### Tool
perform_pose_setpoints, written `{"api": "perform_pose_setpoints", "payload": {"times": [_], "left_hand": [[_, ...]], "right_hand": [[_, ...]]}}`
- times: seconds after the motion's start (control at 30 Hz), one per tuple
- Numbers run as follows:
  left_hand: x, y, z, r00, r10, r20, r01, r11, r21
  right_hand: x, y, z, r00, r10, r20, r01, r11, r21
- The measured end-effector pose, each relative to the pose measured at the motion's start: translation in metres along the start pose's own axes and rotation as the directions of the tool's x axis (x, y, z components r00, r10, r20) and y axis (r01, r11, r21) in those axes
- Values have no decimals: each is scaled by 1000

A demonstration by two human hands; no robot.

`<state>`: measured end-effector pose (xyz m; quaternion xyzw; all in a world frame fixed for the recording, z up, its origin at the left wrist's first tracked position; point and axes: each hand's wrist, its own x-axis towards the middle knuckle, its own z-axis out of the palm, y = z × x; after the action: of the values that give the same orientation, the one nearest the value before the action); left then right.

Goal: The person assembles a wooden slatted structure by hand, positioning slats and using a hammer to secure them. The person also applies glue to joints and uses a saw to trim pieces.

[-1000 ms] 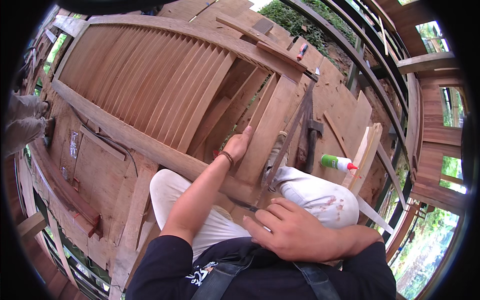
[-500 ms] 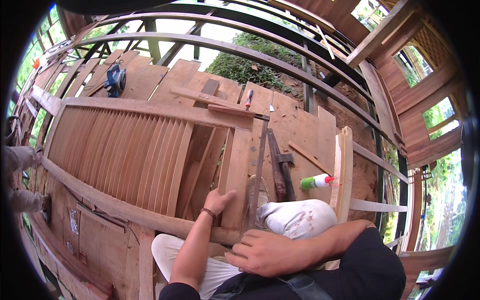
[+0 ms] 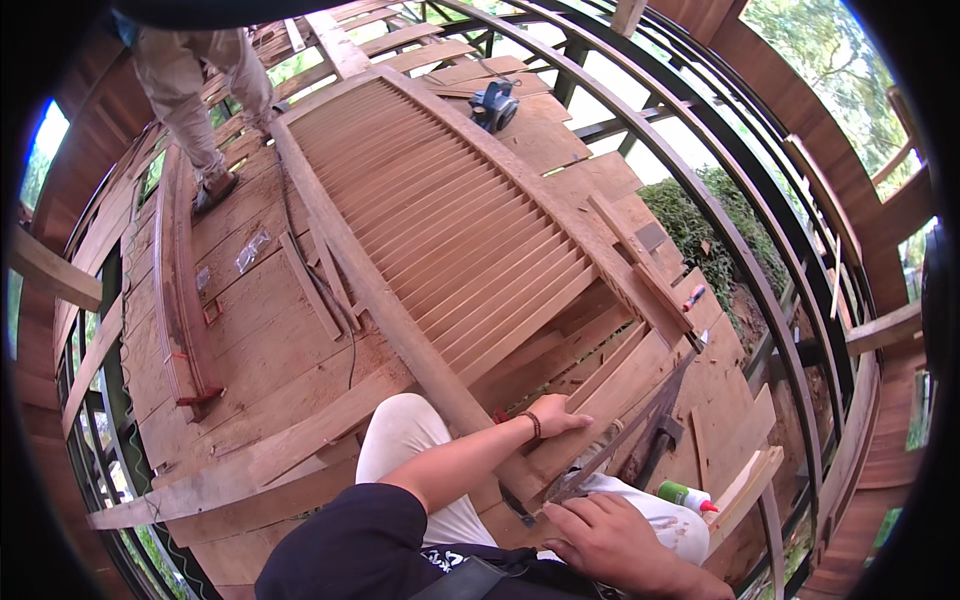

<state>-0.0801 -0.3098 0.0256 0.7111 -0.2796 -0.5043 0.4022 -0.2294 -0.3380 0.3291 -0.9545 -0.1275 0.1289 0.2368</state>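
Note:
A wooden louvred panel (image 3: 450, 220) with several angled slats lies before me, its near end by my knees. My left hand (image 3: 560, 414), a beaded bracelet at its wrist, is over the panel's end rail (image 3: 600, 425). Its fingers bend over the wood and are partly hidden. A long dark metal bar (image 3: 645, 410), perhaps a clamp, runs along the outside of this rail. My right hand (image 3: 605, 535) is palm down above my thigh, near the panel's close corner. Its fingers are loosely bent and apart; nothing shows in them.
Beyond the panel sits a blue power tool (image 3: 493, 107). A screwdriver (image 3: 693, 298), a hammer (image 3: 662, 440) and a green-and-white glue bottle (image 3: 688, 496) lie to the right. Another person's legs (image 3: 190, 90) stand at the far left. A reddish beam (image 3: 172, 290) and a cable (image 3: 352, 350) lie left.
My view has swung left, so the panel now slants up and away and the other person's legs show more. My left hand stays at the end rail, the right near the corner.

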Motion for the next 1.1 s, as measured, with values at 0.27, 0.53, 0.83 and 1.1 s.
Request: {"api": "perform_pose_setpoints", "payload": {"times": [0.27, 0.53, 0.83, 1.1], "left_hand": [[2, -3, 2, 999, 47, -16, -47, 999, 8], [-2, 2, -2, 1000, 11, -7, -11, 1000, 15], [2, -1, 1, 1000, 4, 11, -4, 1000, -13], [2, 0, 0, 1000, 13, 13, -13, 1000, -3]], "right_hand": [[2, -3, -1, 999, 28, 18, -28, 1000, -4], [4, -3, 0, 1000, 9, 1, -9, 1000, -1], [2, 3, 2, 1000, 6, 8, -6, 1000, 15], [5, 1, 2, 1000, -9, -15, 10, 1000, 14]]}}
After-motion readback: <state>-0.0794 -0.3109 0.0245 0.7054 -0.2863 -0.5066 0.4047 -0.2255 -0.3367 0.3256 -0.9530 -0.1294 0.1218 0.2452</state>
